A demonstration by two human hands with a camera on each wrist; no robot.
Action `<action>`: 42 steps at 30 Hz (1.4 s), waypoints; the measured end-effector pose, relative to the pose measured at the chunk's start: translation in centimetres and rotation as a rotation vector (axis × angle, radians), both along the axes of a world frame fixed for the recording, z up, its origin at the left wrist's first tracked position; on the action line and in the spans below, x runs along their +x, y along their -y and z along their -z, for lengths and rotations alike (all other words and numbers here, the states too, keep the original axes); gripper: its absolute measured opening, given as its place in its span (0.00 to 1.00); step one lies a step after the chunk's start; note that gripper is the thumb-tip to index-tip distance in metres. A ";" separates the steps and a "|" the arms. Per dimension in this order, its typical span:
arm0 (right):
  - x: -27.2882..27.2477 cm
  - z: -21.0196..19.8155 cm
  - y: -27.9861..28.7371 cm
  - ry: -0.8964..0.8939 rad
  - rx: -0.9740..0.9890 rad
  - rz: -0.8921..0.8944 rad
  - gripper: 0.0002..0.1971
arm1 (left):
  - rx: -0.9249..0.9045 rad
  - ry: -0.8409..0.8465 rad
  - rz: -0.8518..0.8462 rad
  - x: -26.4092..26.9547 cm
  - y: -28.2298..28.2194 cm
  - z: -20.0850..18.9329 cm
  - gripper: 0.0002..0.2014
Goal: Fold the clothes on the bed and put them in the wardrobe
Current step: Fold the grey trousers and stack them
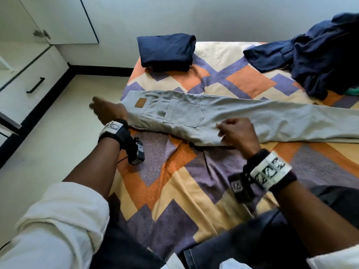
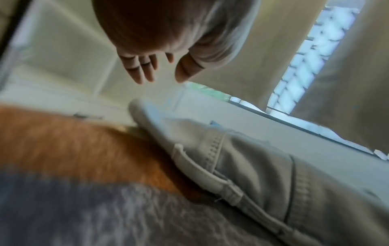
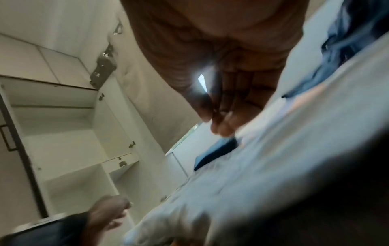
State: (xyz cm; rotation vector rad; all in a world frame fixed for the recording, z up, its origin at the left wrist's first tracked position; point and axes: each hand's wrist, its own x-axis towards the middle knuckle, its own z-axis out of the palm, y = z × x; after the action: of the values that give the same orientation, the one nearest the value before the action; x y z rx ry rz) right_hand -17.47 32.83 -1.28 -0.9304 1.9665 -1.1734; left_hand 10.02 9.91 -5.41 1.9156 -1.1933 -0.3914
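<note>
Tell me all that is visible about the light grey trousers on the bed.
The light grey trousers look like denim or twill. They lie flat on the patterned bed sheet, folded lengthwise, back side up, waistband at the bed's left edge and legs running right out of view. A brown patch, a back pocket and belt loops show. The right hand rests curled on the thigh part; the left hand is beside the waistband.

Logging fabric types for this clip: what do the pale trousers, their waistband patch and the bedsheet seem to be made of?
Pale trousers: likely cotton twill or light denim, matte, with raised double seams and a patch pocket. Waistband patch: tan, leather-like, possibly imitation. Bedsheet: soft woven fabric, probably cotton, matte, printed in orange, purple and cream blocks, creasing loosely.
</note>
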 end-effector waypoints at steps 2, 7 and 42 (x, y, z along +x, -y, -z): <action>-2.7 -1.0 2.8 -0.246 0.015 -0.093 0.05 | -0.147 0.172 0.297 -1.7 -0.4 -1.3 0.17; -5.8 3.0 7.2 -0.793 0.576 -0.593 0.35 | 0.308 0.681 1.097 -7.5 -2.8 0.3 0.31; -25.2 2.3 -5.2 -0.677 0.770 -0.330 0.37 | 0.666 1.045 1.242 -22.6 -9.9 -0.3 0.38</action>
State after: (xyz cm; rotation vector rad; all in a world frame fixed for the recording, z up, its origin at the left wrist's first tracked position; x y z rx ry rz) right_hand -42.62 38.04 -3.61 -1.2239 2.3514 0.1565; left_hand -12.55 19.83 -5.07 1.5973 -3.2745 -0.4330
